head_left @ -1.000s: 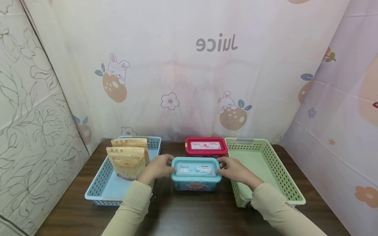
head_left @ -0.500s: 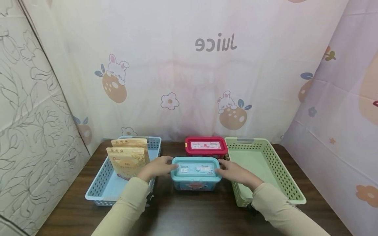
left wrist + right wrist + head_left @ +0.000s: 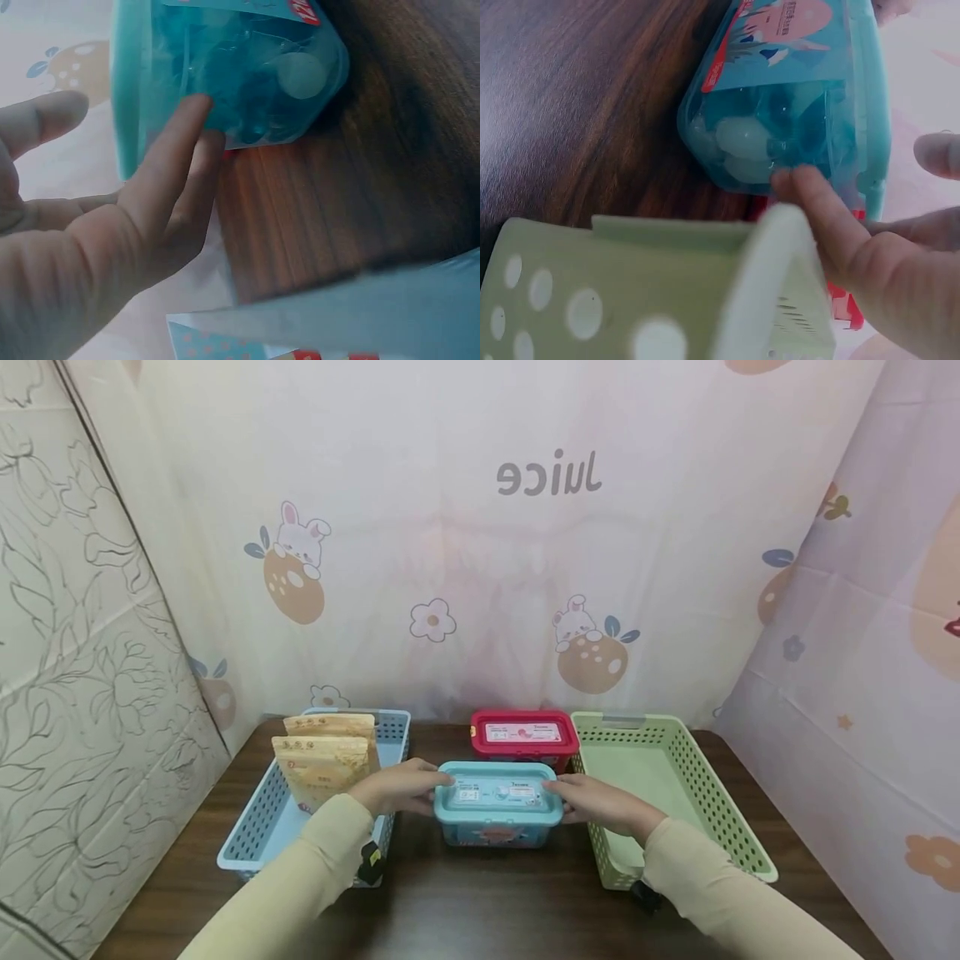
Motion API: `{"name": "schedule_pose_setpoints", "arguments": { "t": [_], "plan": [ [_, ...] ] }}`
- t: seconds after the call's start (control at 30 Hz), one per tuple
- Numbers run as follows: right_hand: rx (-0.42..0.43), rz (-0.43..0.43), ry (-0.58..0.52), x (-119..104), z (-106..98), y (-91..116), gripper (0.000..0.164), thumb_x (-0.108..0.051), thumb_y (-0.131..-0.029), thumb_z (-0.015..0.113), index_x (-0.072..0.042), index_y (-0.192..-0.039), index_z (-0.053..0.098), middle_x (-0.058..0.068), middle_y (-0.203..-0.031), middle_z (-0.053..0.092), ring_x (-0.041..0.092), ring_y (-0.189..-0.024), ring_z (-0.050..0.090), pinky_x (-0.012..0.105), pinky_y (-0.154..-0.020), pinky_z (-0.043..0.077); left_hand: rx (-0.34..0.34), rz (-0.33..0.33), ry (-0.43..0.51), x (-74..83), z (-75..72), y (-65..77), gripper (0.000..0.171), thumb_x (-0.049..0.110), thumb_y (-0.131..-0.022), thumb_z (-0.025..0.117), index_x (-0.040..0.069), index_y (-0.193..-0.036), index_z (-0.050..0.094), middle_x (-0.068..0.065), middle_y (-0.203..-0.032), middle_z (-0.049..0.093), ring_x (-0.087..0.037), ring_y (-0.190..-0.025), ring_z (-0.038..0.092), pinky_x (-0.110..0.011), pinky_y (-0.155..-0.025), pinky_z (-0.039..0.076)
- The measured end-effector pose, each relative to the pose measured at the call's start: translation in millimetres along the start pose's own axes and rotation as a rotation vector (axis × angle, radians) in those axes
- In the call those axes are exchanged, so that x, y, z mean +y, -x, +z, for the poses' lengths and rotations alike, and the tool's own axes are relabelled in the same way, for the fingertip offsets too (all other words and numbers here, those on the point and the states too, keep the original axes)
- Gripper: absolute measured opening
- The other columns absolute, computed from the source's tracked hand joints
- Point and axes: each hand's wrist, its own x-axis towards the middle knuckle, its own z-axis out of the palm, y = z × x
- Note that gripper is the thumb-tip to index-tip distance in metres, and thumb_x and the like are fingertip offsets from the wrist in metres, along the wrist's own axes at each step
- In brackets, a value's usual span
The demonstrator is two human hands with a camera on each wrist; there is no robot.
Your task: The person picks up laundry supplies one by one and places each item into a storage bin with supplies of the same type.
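Observation:
A teal plastic box (image 3: 498, 806) with a lid and a printed label stands on the dark wooden table between both hands. At its left end my left hand (image 3: 405, 787) reaches with fingers fairly straight; in the left wrist view, its fingertips (image 3: 196, 105) lie against the clear side wall, thumb raised beside the lid. My right hand (image 3: 603, 800) mirrors this at the other end, with fingertips (image 3: 791, 180) at the side wall and the thumb apart from the lid in the right wrist view. Pale rounded contents show through the wall. Behind it sits a red lidded box (image 3: 523, 733).
To the left is a blue perforated basket (image 3: 251, 827) with two upright yellowish pouches (image 3: 322, 768). A green perforated basket (image 3: 675, 777) stands on the right, its rim close under the right hand. A printed curtain (image 3: 450, 527) hangs behind the table (image 3: 465, 910).
Both hands' fingers have shifted from the lid's end edges down onto the side walls. The left forearm has swung outward to the left. The teal box has stayed in place.

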Motion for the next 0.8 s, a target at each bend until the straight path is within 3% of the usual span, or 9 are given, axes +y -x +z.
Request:
{"name": "schedule_pose_setpoints", "arguments": {
  "t": [0.23, 0.5, 0.8],
  "plan": [
    [-0.045, -0.02, -0.02, 3.7, -0.1, -4.0, 0.055, -0.032, -0.109, 0.042, 0.015, -0.138, 0.042, 0.015, -0.115, 0.061, 0.022, -0.099, 0.062, 0.045, -0.094, 0.054, 0.006, -0.032, 0.028, -6.3, 0.4, -3.9, 0.042, 0.019, -0.1, 0.057, -0.014, -0.126, 0.056, -0.017, -0.106, 0.067, -0.021, -0.087, 0.068, -0.045, -0.084, 0.059],
    [-0.059, -0.05, -0.041, 3.1, -2.1, -4.3, 0.051, -0.027, -0.11, 0.039, 0.017, -0.137, 0.044, 0.016, -0.115, 0.063, 0.022, -0.098, 0.063, 0.043, -0.092, 0.055, 0.003, -0.028, 0.033, -6.8, -0.7, -2.2, 0.04, 0.018, -0.101, 0.055, -0.014, -0.126, 0.057, -0.016, -0.105, 0.068, -0.021, -0.089, 0.069, -0.047, -0.089, 0.057],
    [-0.01, -0.011, -0.077, 7.7, -4.0, -8.2, 0.049, -0.017, -0.107, 0.045, 0.02, -0.138, 0.038, 0.019, -0.118, 0.061, 0.023, -0.098, 0.063, 0.043, -0.091, 0.056, -0.003, -0.025, 0.062, -10.3, -4.4, -2.8, 0.04, 0.013, -0.101, 0.053, -0.018, -0.127, 0.054, -0.018, -0.102, 0.067, -0.02, -0.087, 0.068, -0.045, -0.089, 0.057]
  ]
}}
